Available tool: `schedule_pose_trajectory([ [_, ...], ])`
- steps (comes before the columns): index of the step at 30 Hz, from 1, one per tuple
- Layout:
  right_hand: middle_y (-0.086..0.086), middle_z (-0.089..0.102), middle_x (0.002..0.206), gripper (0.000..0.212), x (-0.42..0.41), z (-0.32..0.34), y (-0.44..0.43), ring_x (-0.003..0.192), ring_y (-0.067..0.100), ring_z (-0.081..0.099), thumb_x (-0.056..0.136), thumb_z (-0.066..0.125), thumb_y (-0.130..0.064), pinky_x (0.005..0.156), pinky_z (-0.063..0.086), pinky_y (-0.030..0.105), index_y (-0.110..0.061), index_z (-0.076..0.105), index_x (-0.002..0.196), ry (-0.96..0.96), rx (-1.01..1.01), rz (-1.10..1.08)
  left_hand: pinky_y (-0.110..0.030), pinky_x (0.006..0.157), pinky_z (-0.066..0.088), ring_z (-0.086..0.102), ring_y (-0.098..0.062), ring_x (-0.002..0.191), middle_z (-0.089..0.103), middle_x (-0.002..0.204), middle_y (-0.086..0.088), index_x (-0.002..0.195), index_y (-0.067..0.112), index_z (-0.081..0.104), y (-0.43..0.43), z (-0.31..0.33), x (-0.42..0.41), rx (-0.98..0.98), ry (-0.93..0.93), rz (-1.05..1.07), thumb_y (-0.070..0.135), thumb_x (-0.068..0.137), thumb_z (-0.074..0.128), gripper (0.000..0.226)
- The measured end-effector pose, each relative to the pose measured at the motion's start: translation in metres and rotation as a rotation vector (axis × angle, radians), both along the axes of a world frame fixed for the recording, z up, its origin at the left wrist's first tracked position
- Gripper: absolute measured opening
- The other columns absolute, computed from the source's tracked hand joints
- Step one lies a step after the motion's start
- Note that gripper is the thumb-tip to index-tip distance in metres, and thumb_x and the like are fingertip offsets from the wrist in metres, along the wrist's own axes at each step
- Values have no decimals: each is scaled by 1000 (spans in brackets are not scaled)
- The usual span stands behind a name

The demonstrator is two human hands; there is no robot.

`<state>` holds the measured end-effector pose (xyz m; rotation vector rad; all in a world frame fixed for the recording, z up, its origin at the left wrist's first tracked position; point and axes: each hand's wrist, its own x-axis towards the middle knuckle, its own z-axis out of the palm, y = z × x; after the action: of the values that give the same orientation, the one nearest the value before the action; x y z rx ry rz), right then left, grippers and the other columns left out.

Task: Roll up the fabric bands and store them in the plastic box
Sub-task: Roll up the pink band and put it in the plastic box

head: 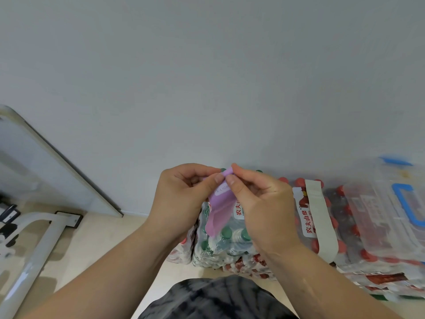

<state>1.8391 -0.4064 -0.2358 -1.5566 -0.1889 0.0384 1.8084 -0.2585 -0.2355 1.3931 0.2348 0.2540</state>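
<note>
A purple fabric band (219, 209) hangs in front of me, its top end rolled over between my fingers. My left hand (184, 194) pinches the band's upper left with thumb and fingers. Touching it from the right, my right hand (259, 201) pinches the rolled top edge. The band's loose lower end dangles below both hands. A clear plastic box (388, 212) with blue clasps sits at the right, on top of packs of bottles. A pale grey-green band (322, 217) lies flat across a pack of red-capped bottles.
Shrink-wrapped packs of bottles (232, 240) with green and red caps stand against the white wall below my hands. A whiteboard (46, 162) leans on the wall at the left, beside a white metal stand (34, 245) on the beige floor.
</note>
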Motion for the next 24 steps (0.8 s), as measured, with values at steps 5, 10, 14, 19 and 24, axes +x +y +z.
schedule_pose_trajectory([
  [5,-4,79,87,24,2,-1,-1,82,9,76,92,75,-11,72,56,18,-31,73,105,43,38,-5,-16,63,54,72,-7,71,77,77,1,82,22,82,-6,0,2,6,-20,41,0,85,77,23],
  [10,-4,81,90,17,5,-2,-4,86,11,77,88,79,-17,76,57,18,-27,78,101,70,68,-31,-16,64,54,72,-7,69,77,73,1,78,21,81,-6,0,3,-2,-18,18,-6,83,76,28],
  [14,-3,80,91,29,9,-5,-7,86,11,77,89,77,-14,76,56,16,-33,72,112,71,31,28,-19,65,53,68,-11,71,76,76,-3,82,20,80,-6,-3,5,-6,-9,37,-1,84,78,21],
  [19,0,80,95,15,16,-8,-13,90,17,75,97,68,-17,79,59,34,-25,80,102,216,-130,261,-21,66,55,69,-13,75,77,81,-5,83,18,79,1,-5,10,-62,-13,89,0,85,76,18],
  [24,13,76,86,8,22,-9,-15,79,22,66,91,76,-16,77,56,49,-17,80,85,190,-195,250,-24,62,56,70,-15,74,77,81,-7,82,18,79,9,-3,16,-50,39,53,-1,85,75,19],
])
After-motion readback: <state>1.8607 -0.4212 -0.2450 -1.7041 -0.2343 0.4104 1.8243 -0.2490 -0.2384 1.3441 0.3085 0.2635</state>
